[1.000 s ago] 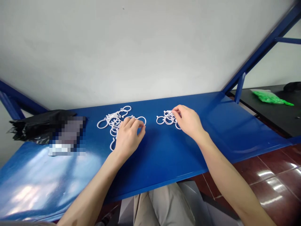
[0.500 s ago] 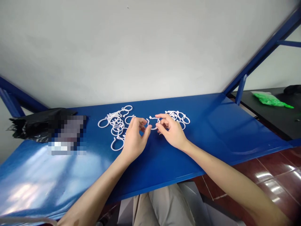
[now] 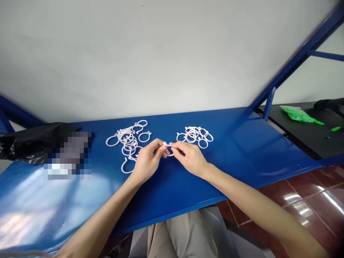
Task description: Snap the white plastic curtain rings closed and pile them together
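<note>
Left ring pile (image 3: 128, 142), right ring pile (image 3: 195, 135), gap between; black bag (image 3: 24, 141) far left

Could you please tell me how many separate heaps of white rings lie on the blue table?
2: the left heap beyond the left hand, the right heap beyond the right hand. One more ring is held between both hands.

most of the white ring (image 3: 165, 144) behind the fingers (image 3: 156, 145); a pixelated patch (image 3: 67, 154) over the edge-cropped black bag (image 3: 21, 143)
</note>
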A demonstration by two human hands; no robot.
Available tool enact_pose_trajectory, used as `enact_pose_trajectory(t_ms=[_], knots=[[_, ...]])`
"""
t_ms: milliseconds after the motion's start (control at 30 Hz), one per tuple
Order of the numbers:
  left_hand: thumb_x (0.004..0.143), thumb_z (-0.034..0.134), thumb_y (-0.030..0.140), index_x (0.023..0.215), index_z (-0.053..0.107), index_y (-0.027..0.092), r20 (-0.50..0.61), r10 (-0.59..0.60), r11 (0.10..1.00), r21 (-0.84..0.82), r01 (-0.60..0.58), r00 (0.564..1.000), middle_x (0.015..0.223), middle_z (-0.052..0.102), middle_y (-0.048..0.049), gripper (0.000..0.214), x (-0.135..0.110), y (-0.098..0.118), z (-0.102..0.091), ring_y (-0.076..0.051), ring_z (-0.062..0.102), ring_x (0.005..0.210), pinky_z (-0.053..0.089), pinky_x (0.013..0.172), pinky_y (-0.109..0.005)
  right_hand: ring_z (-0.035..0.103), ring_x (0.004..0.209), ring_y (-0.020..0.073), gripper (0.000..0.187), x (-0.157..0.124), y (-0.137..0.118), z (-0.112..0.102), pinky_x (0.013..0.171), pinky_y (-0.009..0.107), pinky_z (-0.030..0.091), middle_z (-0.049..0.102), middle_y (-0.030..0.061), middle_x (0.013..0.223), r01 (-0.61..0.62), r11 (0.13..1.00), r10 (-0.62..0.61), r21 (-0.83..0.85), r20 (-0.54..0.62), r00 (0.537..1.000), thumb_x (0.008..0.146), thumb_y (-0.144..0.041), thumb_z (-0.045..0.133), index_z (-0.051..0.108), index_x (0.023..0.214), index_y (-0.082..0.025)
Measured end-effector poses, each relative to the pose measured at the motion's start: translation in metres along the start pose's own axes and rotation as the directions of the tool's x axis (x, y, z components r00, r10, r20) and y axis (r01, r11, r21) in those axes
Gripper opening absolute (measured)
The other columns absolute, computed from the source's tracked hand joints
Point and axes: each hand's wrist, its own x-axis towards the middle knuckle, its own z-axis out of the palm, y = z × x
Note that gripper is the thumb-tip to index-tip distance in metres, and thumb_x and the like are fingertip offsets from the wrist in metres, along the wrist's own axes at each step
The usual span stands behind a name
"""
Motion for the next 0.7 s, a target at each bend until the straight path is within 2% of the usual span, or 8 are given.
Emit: enact_pose_trajectory(t_ms=[167,267,367,433,567,700], knots=[[0.098,0.050,0.052,0.091,0.066,0.021,0.060,0.034,0.997,0.072,-0.039,0.998,0.086,0.075,-0.0041,0.035,0.004,-0.005,-0.008,-0.018,0.069,0.077,0.053,0.075,-0.030,0.073,0.088,0.0185,0.024,0.003,0.002,0.001,0.077,0.030,0.055,0.077,0.0049,0.098,0.093,0.995,-0.091,-0.038,0.071,0.993,0.106,-0.025,0.043,0.067,0.106,-0.024],[0.099,0.049,0.050,0.099,0.070,0.023,0.037,0.146,0.956,0.253,-0.150,0.989,0.091,0.075,-0.0044,0.034,0.008,-0.004,-0.016,-0.020,0.068,0.084,0.052,0.080,-0.031,0.071,0.092,0.0194,0.023,0.011,-0.001,-0.009,0.075,0.029,0.054,0.075,0.0066,0.105,0.058,0.986,-0.056,-0.158,0.018,0.998,0.106,-0.026,0.045,0.068,0.108,-0.022],[0.100,0.047,0.046,0.101,0.072,0.023,-0.039,0.313,0.800,0.550,-0.241,0.949,0.099,0.074,-0.0084,0.034,0.013,-0.008,-0.024,-0.025,0.063,0.098,0.049,0.092,-0.039,0.069,0.092,0.0220,0.025,0.019,0.003,-0.031,0.069,0.030,0.051,0.071,0.0101,0.105,-0.111,0.911,0.079,-0.397,-0.098,0.992,0.104,-0.029,0.048,0.071,0.101,-0.020],[0.100,0.046,0.045,0.103,0.073,0.020,-0.076,0.363,0.684,0.699,-0.210,0.929,0.105,0.072,-0.0127,0.036,0.016,-0.015,-0.028,-0.030,0.060,0.102,0.047,0.096,-0.046,0.068,0.093,0.0253,0.023,0.021,0.011,-0.048,0.067,0.032,0.051,0.070,0.0116,0.101,-0.269,0.819,0.216,-0.506,-0.161,0.963,0.102,-0.028,0.051,0.071,0.097,-0.019],[0.098,0.049,0.045,0.112,0.071,0.018,-0.080,0.313,0.520,0.848,-0.100,0.946,0.111,0.070,-0.0164,0.037,0.018,-0.034,-0.029,-0.036,0.058,0.106,0.046,0.094,-0.052,0.069,0.087,0.0276,0.017,0.021,0.026,-0.076,0.066,0.035,0.049,0.073,0.0120,0.097,-0.476,0.667,0.452,-0.574,-0.196,0.870,0.096,-0.023,0.054,0.070,0.101,-0.018],[0.096,0.050,0.038,0.104,0.072,0.020,-0.035,0.288,0.436,0.894,-0.099,0.957,0.102,0.071,-0.0137,0.029,0.016,-0.039,-0.029,-0.034,0.059,0.100,0.046,0.088,-0.049,0.070,0.078,0.0270,0.015,0.020,0.032,-0.085,0.066,0.035,0.048,0.073,0.0121,0.086,-0.533,0.595,0.569,-0.602,-0.153,0.808,0.095,-0.025,0.056,0.068,0.091,-0.018]])
